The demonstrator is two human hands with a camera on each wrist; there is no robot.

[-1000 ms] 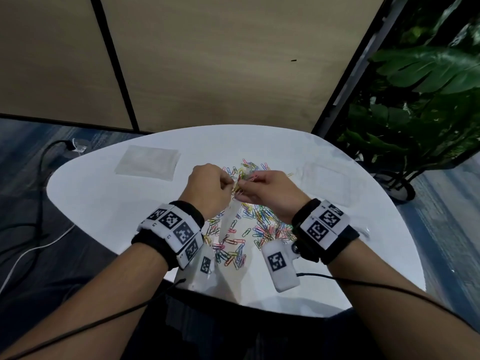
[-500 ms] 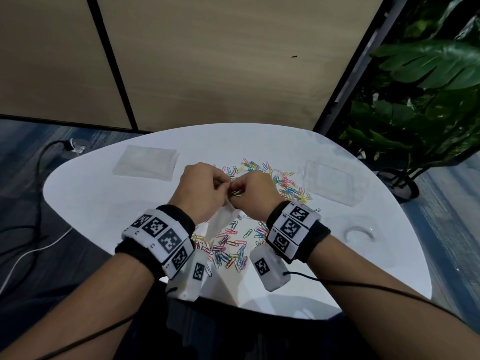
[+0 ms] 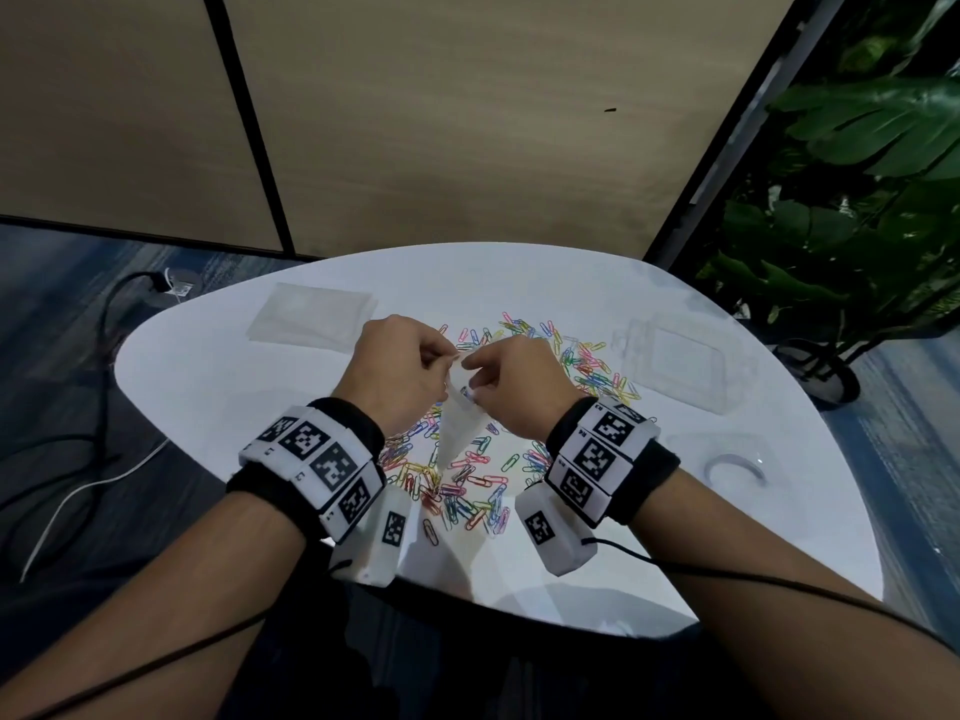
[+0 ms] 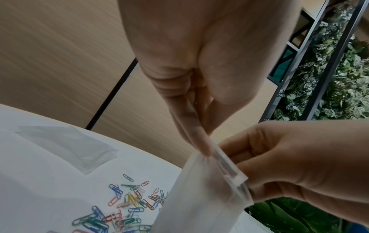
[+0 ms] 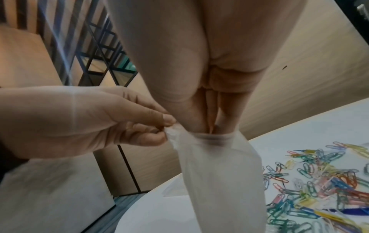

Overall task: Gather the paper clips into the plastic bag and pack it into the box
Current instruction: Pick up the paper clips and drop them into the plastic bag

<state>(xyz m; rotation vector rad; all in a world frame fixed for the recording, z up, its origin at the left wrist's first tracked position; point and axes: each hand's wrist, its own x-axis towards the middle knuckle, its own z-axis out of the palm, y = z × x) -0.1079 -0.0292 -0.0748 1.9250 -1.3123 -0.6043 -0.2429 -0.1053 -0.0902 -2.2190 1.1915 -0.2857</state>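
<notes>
White rounded table (image 3: 270,418), set against a beige panelled wall, a leafy plant (image 3: 857,210) to its right.

Item: plastic bag (image 3: 460,428), small and translucent, held up off the table between both hands over the clips. It hangs limp and looks empty, so filling has evidently not begun.

Item: left hand (image 3: 397,371), thumb and forefinger pinching one lip of the bag's mouth.

Item: right hand (image 3: 511,389), fingers curled on the opposite lip; in the right wrist view its fingertips (image 5: 211,127) sit at the rim. The two grips oppose each other, presumably to part the sealed strip and open the mouth.

Item: paper clips (image 3: 467,485), many colours, scattered loose on the table beneath and beyond the hands, within easy reach for scooping.

Item: box (image 3: 685,363), clear plastic, lying on the table to the right, apart from the clips, awaiting the filled bag.

Item: spare clear bags (image 3: 311,317), flat, far left of the table.
</notes>
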